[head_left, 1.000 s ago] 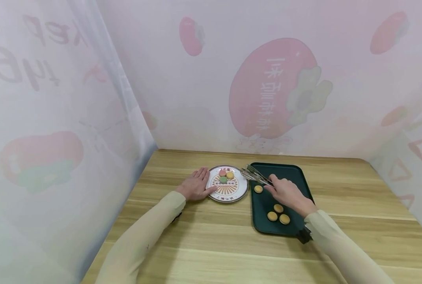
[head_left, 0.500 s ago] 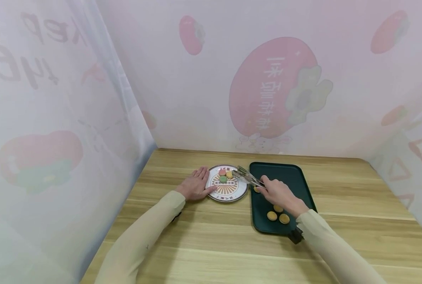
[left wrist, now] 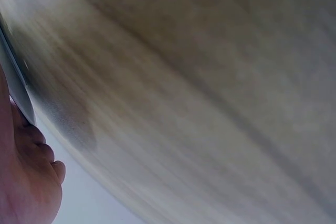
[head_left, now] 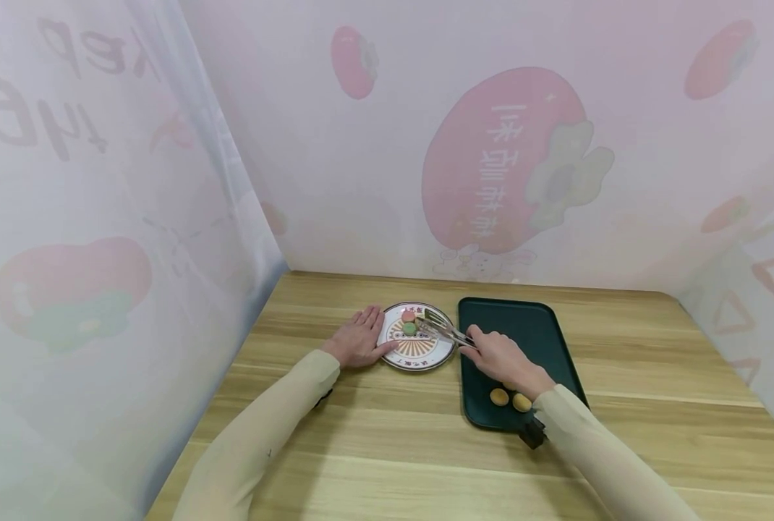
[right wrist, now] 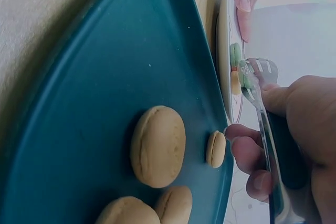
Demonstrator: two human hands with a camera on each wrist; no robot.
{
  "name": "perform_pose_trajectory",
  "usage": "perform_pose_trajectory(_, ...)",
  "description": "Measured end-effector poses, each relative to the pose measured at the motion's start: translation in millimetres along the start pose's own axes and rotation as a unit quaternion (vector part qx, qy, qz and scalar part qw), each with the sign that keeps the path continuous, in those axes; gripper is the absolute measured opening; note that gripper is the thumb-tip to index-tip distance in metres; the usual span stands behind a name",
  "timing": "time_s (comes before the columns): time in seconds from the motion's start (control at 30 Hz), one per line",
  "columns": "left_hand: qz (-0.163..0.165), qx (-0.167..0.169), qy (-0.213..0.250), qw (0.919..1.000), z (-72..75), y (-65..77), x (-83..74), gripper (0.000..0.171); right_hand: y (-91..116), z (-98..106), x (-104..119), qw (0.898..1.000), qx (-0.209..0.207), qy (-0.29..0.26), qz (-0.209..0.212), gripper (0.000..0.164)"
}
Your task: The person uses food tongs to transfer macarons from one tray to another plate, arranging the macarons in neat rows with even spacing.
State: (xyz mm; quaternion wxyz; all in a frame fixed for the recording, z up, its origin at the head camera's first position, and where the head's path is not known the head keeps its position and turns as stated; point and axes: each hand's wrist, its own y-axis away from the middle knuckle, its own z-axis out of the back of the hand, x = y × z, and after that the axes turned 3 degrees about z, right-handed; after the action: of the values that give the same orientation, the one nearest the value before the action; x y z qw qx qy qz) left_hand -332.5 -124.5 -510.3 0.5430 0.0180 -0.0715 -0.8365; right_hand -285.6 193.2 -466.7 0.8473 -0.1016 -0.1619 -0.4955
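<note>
My left hand (head_left: 356, 340) rests at the left rim of a white patterned plate (head_left: 419, 359), fingers extended and thumb over the edge. A pink macaron (head_left: 408, 317) and a green macaron (head_left: 409, 329) sit on the plate. Beside them a yellow macaron (right wrist: 235, 83) shows in the right wrist view. My right hand (head_left: 500, 358) grips metal tongs (head_left: 445, 331), their heads over the plate near the macarons. Between the heads is something pale green (right wrist: 246, 78), possibly a macaron; its shape is partly hidden. The left wrist view shows my left hand (left wrist: 31, 177) at its edge.
Right of the plate lies a dark green tray (head_left: 511, 312) bearing several tan macarons (right wrist: 158, 146), partly hidden by my right arm in the head view. Both stand on a wood-grain table (head_left: 387, 449). Printed curtains (head_left: 387, 145) rise behind and at the sides.
My right hand has moved left with the tongs, from over the tray's left edge to the macarons on the plate. My left hand has stayed at the plate's rim.
</note>
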Motion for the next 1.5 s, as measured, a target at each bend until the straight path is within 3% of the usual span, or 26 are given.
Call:
perform_pose_trajectory(0.87, -0.002, -0.003, 0.005, 1.0000, -0.2, 0.3, -0.9, 0.094, -8, -2, 1, 1.000, -0.008, 0.007, 0.006, 0.021)
perform_pose_trajectory(1.5, 0.000, -0.002, -0.006, 1.0000, -2.5, -3.1, -0.1, 0.095, 14, 14, -9, 1.000, -0.019, 0.012, -0.011, 0.023)
